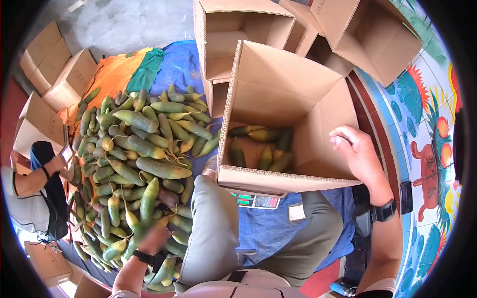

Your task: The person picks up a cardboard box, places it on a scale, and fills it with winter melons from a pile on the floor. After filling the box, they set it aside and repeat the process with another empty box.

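A large pile of green radishes [141, 149] with thin root tails lies on the left. At the near edge of the pile, my left hand [153, 239] is closed around the lower end of a big green radish [149, 198]; blur hides its fingers. Right of the pile, an open cardboard box [293, 179] stands tilted toward me, with several green radishes [266, 156] at its bottom. Over the right side of that box is my right hand [354, 154], fingers loosely curled and holding nothing. A scale [256, 200] with green displays and a keypad shows beneath the box.
Open cardboard boxes [248, 17] stand behind, and more boxes [72, 82] are on the left. Another person [30, 186] sits at the left of the pile. Blue tarp [268, 233] covers the floor between my legs. A phone [406, 197] lies by the patterned wall at right.
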A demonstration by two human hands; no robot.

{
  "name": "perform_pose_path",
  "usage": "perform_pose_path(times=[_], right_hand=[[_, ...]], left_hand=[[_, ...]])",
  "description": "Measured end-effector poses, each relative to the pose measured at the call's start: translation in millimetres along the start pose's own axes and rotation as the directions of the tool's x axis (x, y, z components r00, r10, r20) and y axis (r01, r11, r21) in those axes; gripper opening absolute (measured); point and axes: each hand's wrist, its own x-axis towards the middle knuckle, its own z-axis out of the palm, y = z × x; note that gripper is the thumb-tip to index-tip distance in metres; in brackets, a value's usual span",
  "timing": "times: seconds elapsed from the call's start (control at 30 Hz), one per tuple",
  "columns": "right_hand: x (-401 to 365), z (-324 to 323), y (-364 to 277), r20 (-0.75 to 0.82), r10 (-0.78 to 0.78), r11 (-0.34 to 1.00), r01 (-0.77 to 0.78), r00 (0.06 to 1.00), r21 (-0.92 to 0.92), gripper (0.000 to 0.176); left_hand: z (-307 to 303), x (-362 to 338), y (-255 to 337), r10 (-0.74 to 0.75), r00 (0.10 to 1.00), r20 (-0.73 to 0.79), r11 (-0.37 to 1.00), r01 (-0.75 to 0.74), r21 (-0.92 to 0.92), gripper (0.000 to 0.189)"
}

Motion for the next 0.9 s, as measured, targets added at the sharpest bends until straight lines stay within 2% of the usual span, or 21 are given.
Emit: perform_pose_path(times=[0.03, 0.07, 0.1, 0.17, 0.2, 0.23, 0.3, 0.33, 0.37, 0.43, 0.5, 0.53, 0.57, 0.63, 0.67, 0.73, 0.8, 0.9], right_hand=[[-6, -2, -9, -0.027, -0.028, 0.999, 0.027, 0.999, -0.032, 0.012], [-24, -4, -19, -0.124, -0.049, 0.999, 0.05, 0.991, 0.009, 0.011], [-36, -4, -28, -0.12, -0.055, 0.998, 0.058, 0.991, 0.014, 0.011], [-56, -2, -41, -0.205, -0.081, 0.996, 0.085, 0.975, 0.012, 0.01], [-66, 0, -44, -0.215, -0.092, 0.995, 0.095, 0.972, 0.003, 0.01], [-76, 1, -46, -0.228, -0.103, 0.995, 0.104, 0.968, -0.005, 0.01], [-90, 2, -52, -0.223, -0.162, 0.987, 0.16, 0.961, -0.027, 0.01], [-97, 6, -55, -0.226, -0.148, 0.988, 0.155, 0.963, 0.012, 0.01], [-103, 10, -58, -0.229, -0.136, 0.987, 0.151, 0.964, 0.049, 0.01], [-111, 15, -66, -0.182, -0.154, 0.984, 0.167, 0.971, 0.061, 0.015], [-117, 24, -82, -0.145, -0.2, 0.973, 0.214, 0.969, 0.085, 0.017], [-119, 28, -90, -0.127, -0.239, 0.962, 0.252, 0.963, 0.101, 0.019], [-121, 31, -97, -0.112, -0.277, 0.95, 0.29, 0.954, 0.117, 0.021], [-122, 41, -105, -0.052, -0.413, 0.905, 0.416, 0.909, 0.09, 0.039], [-123, 46, -112, -0.041, -0.438, 0.894, 0.44, 0.898, 0.089, 0.048], [-126, 58, -122, -0.024, -0.486, 0.87, 0.486, 0.874, 0.086, 0.066], [-127, 71, -119, -0.021, -0.531, 0.844, 0.531, 0.847, 0.079, 0.089], [-128, 83, -118, -0.032, -0.494, 0.856, 0.492, 0.869, 0.16, 0.086]], left_hand=[[-8, -10, 11, -0.009, 1.0, -0.004, 1.0, 0.009, 0.0, 0.024], [-26, -24, 32, -0.052, 0.998, -0.029, 0.991, 0.048, -0.124, 0.022], [-37, -36, 45, -0.095, 0.994, -0.05, 0.965, 0.08, -0.25, 0.021], [-56, -57, 53, 0.095, 0.982, -0.162, 0.971, -0.127, -0.201, 0.02], [-79, -72, 74, -0.056, 0.983, -0.175, 0.904, -0.024, -0.426, 0.019], [-99, -86, 89, -0.202, 0.967, -0.152, 0.776, 0.063, -0.628, 0.019], [-123, -105, 98, -0.101, 0.937, -0.334, 0.661, -0.188, -0.727, 0.018], [-144, -119, 123, -0.124, 0.912, -0.39, 0.596, -0.246, -0.765, 0.017], [-158, -132, 140, -0.108, 0.877, -0.468, 0.617, -0.31, -0.723, 0.017], [-178, -151, 164, 0.032, 0.793, -0.608, 0.451, -0.555, -0.699, 0.022], [-195, -165, 183, 0.182, 0.679, -0.711, 0.296, -0.727, -0.619, 0.028], [-203, -173, 199, 0.174, 0.617, -0.768, 0.227, -0.784, -0.578, 0.029], [-211, -182, 214, 0.136, 0.592, -0.794, 0.192, -0.802, -0.566, 0.029], [-219, -195, 226, 0.24, 0.566, -0.789, 0.057, -0.819, -0.57, 0.028], [-222, -198, 240, 0.25, 0.557, -0.792, 0.058, -0.825, -0.562, 0.028], [-219, -199, 275, 0.347, 0.493, -0.798, -0.103, -0.826, -0.555, 0.026], [-212, -199, 289, 0.416, 0.536, -0.735, -0.179, -0.744, -0.644, 0.022], [-201, -198, 311, 0.563, 0.6, -0.569, -0.24, -0.54, -0.807, 0.022]])
